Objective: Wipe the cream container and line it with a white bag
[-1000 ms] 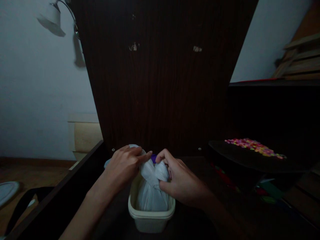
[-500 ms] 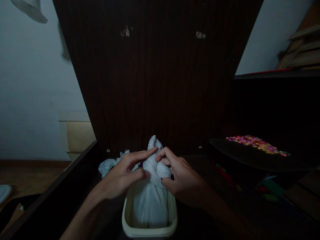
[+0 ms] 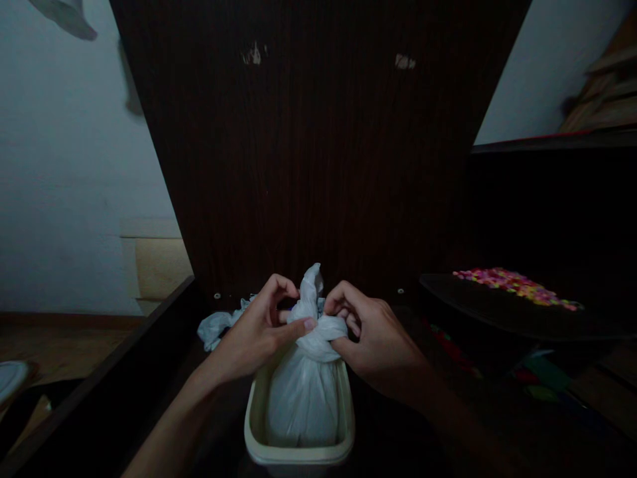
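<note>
A white plastic bag [image 3: 303,405] sits in a cream plastic container [image 3: 298,455], its neck twisted into a loop with one end sticking up. My left hand [image 3: 263,325] is at the left of the twist, its thumb pressed on the bag and its fingers curled behind it. On the other side my right hand [image 3: 365,328] pinches the looped part between thumb and fingers. What the bag holds is hidden.
Behind stands a tall dark wooden panel [image 3: 303,166]. Crumpled plastic bags [image 3: 213,328] lie left of the container. A dark ledge [image 3: 99,372] runs along the left. Small colourful pieces [image 3: 517,287] lie on a dark surface at the right.
My fingers have shifted around the bag's neck. The wrapped loop now sits tighter and more to the right, and the upright end shows more clearly between my hands.
</note>
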`<move>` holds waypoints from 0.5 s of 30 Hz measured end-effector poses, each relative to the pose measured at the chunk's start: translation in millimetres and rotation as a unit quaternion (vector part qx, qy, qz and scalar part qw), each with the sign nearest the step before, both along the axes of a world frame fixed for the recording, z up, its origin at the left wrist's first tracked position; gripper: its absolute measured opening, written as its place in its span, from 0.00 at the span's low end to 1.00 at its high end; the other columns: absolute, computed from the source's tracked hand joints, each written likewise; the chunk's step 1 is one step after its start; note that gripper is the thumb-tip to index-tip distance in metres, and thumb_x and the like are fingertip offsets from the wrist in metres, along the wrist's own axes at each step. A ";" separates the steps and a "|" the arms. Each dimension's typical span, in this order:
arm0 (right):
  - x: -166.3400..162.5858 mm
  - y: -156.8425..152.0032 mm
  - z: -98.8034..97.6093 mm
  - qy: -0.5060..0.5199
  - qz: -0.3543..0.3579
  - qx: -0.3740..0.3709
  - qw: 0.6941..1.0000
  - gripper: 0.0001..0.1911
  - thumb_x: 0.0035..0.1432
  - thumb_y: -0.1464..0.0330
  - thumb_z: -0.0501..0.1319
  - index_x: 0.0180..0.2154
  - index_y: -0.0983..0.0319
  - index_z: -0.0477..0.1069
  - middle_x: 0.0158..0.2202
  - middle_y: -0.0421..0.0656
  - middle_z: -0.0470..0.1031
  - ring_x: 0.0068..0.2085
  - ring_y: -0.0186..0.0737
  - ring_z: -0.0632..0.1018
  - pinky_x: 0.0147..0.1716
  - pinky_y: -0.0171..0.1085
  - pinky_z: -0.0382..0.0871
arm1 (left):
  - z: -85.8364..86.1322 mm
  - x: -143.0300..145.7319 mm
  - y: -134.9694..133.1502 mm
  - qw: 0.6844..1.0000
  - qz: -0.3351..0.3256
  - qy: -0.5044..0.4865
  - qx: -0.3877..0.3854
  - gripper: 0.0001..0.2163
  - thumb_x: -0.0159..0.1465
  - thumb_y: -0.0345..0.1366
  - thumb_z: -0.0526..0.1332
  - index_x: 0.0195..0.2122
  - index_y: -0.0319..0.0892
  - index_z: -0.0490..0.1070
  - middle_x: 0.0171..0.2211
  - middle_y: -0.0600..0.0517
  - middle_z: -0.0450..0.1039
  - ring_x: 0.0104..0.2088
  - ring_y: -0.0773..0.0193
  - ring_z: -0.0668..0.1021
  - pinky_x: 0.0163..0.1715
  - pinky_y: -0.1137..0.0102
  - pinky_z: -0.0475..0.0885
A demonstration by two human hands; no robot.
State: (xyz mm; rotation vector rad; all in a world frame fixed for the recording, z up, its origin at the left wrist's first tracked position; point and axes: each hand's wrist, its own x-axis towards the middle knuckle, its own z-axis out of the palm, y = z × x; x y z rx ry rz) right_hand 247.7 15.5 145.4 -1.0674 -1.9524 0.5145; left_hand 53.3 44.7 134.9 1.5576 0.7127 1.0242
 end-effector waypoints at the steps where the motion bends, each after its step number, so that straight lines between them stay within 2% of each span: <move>1: -0.2 0.1 -0.4 0.001 0.005 0.003 1.000 0.13 0.47 0.80 0.57 0.35 0.59 0.65 0.30 0.36 0.70 0.31 0.32 0.71 0.30 0.32 0.58 | -0.4 -0.4 1.9 0.999 0.013 0.023 0.020 0.16 0.57 0.40 0.72 0.37 0.43 0.67 0.32 0.57 0.70 0.28 0.69 0.73 0.25 0.77 0.66; 5: -1.3 0.0 -1.7 0.007 0.012 0.009 1.000 0.15 0.49 0.82 0.56 0.38 0.59 0.67 0.33 0.37 0.74 0.33 0.33 0.74 0.31 0.32 0.60 | 4.3 -2.4 3.3 0.982 0.041 0.120 0.141 0.07 0.62 0.38 0.68 0.35 0.41 0.78 0.40 0.49 0.74 0.40 0.61 0.76 0.37 0.70 0.70; 8: -1.8 0.0 -1.6 0.008 0.019 0.013 1.000 0.15 0.51 0.82 0.55 0.39 0.59 0.67 0.34 0.38 0.75 0.34 0.34 0.74 0.33 0.33 0.61 | 9.4 -2.3 -0.7 0.979 0.005 0.129 0.157 0.07 0.64 0.36 0.64 0.40 0.42 0.81 0.46 0.46 0.76 0.47 0.55 0.77 0.44 0.65 0.71; 12: -3.5 -0.2 -1.2 -0.013 0.012 0.017 1.000 0.16 0.49 0.82 0.56 0.39 0.59 0.67 0.34 0.37 0.74 0.34 0.34 0.73 0.34 0.33 0.60 | 11.9 -1.8 -5.4 0.973 -0.026 0.146 0.175 0.09 0.61 0.31 0.65 0.42 0.44 0.81 0.47 0.48 0.77 0.48 0.56 0.78 0.48 0.64 0.71; 15: -5.9 0.1 -0.8 -0.007 0.006 0.036 0.999 0.17 0.46 0.82 0.57 0.37 0.60 0.68 0.31 0.36 0.73 0.31 0.32 0.70 0.32 0.33 0.59 | 11.1 -0.8 -7.2 0.967 -0.025 0.176 0.181 0.08 0.58 0.32 0.69 0.39 0.43 0.81 0.44 0.50 0.78 0.44 0.58 0.79 0.47 0.66 0.71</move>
